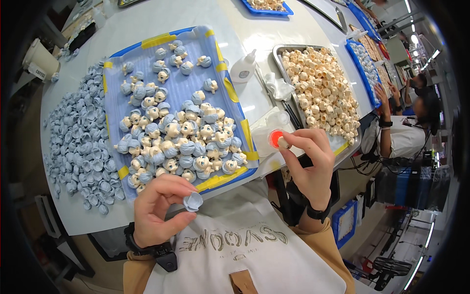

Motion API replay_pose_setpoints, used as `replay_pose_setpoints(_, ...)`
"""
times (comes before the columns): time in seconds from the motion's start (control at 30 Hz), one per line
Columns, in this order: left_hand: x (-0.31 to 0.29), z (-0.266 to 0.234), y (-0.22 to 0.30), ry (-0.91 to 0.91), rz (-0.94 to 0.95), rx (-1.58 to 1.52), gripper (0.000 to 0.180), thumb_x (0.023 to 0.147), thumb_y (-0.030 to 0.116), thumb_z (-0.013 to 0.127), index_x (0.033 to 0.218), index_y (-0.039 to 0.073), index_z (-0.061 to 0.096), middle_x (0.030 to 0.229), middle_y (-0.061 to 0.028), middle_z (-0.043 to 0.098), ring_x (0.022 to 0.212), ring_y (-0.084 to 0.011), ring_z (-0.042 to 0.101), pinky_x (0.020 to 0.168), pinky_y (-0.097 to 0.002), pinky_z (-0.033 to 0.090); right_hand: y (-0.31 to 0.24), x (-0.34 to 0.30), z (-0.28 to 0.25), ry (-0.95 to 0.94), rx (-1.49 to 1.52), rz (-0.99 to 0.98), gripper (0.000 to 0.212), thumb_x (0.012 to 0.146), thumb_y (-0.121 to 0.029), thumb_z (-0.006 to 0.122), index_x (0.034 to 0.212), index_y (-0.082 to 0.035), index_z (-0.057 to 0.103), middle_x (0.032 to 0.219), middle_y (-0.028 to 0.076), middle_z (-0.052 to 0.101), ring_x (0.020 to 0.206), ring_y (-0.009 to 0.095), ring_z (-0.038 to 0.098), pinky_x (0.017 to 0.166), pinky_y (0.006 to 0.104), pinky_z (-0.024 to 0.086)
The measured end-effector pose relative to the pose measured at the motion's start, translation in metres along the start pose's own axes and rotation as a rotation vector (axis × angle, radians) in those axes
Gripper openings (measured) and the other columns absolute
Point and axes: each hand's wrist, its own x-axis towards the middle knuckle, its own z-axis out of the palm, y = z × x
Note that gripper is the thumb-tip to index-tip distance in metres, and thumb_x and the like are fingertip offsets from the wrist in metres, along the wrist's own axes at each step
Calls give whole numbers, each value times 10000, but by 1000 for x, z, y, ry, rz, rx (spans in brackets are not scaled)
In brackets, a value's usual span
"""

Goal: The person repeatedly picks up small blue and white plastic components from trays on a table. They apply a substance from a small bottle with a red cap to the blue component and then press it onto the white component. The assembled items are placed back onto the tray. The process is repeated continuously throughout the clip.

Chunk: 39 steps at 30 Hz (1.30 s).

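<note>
My left hand [161,210] pinches a light-blue doll hair piece [193,201] between thumb and finger, its hollow side partly showing, just off the near edge of the blue tray. Between the thumb and fingertips of my right hand [313,159] is a small cream doll head piece [283,142]. It is held right beside a bright red round top [274,138] on a clear container, and I cannot tell whether they touch. Doll heads with blue hair [188,130] are heaped in the cloth-lined blue tray [235,98], whose rim carries yellow tape.
Loose blue hair pieces [81,142] are piled left of the tray. A metal tray [277,51] of cream head pieces stands at right. Between the trays are a white squeeze bottle [243,68], a crumpled tissue [279,88] and a dark pen-like tool [292,115]. Another person [409,127] works at far right.
</note>
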Motion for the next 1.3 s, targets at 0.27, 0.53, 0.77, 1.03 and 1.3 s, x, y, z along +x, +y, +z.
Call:
replay_pose_setpoints(0.27, 5, 7, 4, -23, -59, -50, 386, 742, -52, 663, 1079, -40, 474, 1075, -166, 551, 972, -182, 579, 826, -298, 498, -39, -6, 5, -23, 540, -24, 366, 609, 69, 703, 956, -26, 638, 909, 99, 619, 796, 227, 593, 708, 301, 472)
replay_pose_setpoints(0.53, 2, 2, 5, -132, -93, -47, 375, 759, -58, 655, 1084, -31, 470, 1044, -156, 574, 966, -184, 591, 823, -300, 502, -68, 3, 28, -250, 636, -256, 323, 634, -22, 754, 937, -34, 644, 859, 71, 617, 722, 194, 564, 612, 297, 404)
replay_pose_setpoints(0.77, -2, 2, 2, -118, -135, -161, 499, 780, -58, 637, 1173, 18, 338, 1075, -167, 580, 949, -174, 601, 809, -293, 499, -69, 4, 34, -265, 653, -292, 317, 636, -89, 772, 932, -38, 671, 841, 51, 627, 709, 170, 565, 603, 289, 407)
replay_pose_setpoints(1.03, -3, 1, 3, -113, -108, -165, 512, 790, -46, 636, 1173, 34, 306, 1058, -168, 588, 947, -169, 601, 808, -289, 493, -69, -2, 40, -251, 603, -346, 403, 640, -145, 780, 1007, -36, 654, 891, 62, 622, 713, 186, 561, 641, 299, 427)
replay_pose_setpoints(1.3, -9, 0, 1, 11, -152, -256, 583, 822, -4, 615, 1256, 22, 227, 1030, -154, 600, 902, -145, 595, 777, -263, 477, -84, -8, 67, -89, 399, -402, 473, 617, -167, 727, 1030, 24, 596, 895, 91, 555, 729, 233, 520, 601, 317, 426)
